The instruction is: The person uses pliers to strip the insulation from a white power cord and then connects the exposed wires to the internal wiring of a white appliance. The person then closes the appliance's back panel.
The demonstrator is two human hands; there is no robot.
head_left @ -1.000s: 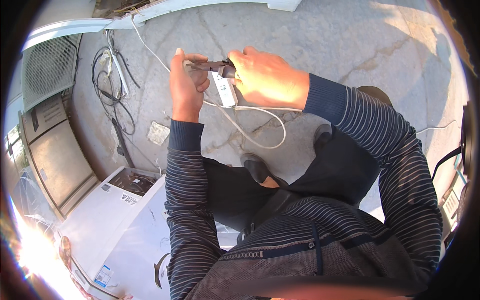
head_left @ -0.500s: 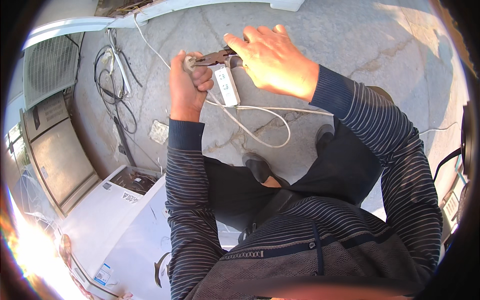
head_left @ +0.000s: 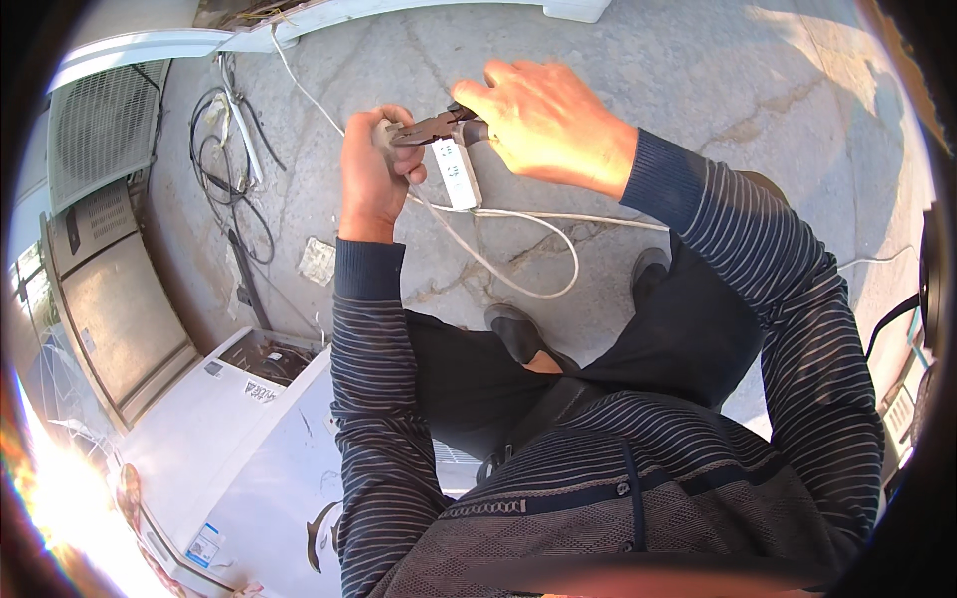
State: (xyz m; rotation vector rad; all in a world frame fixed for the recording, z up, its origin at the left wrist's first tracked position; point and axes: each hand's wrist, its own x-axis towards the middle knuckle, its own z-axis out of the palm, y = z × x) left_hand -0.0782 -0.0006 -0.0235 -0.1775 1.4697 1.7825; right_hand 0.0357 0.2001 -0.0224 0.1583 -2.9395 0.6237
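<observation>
My left hand [head_left: 367,184] is closed around a pale plug [head_left: 384,136], which its fingers partly cover. From below that hand a white cord [head_left: 577,261] runs down in a loop over the concrete. My right hand [head_left: 558,125] grips the handles of a pair of pliers [head_left: 429,130]. Their dark jaws point left and reach the plug at my left thumb; whether they bite on it I cannot tell. Just below the pliers a white power strip [head_left: 459,181] lies on the floor.
A white appliance [head_left: 269,478] with an open compartment lies at lower left. Beyond it stand a metal-panelled unit [head_left: 130,309] and a grille [head_left: 105,125]. Black cables [head_left: 204,179] lie coiled on the cracked concrete floor [head_left: 688,80]. My shoes [head_left: 513,332] are below the cord loop.
The pliers and my right hand have moved slightly down, and the jaws tilt a little more. My left hand has turned, with its fingers now covering more of the plug.
</observation>
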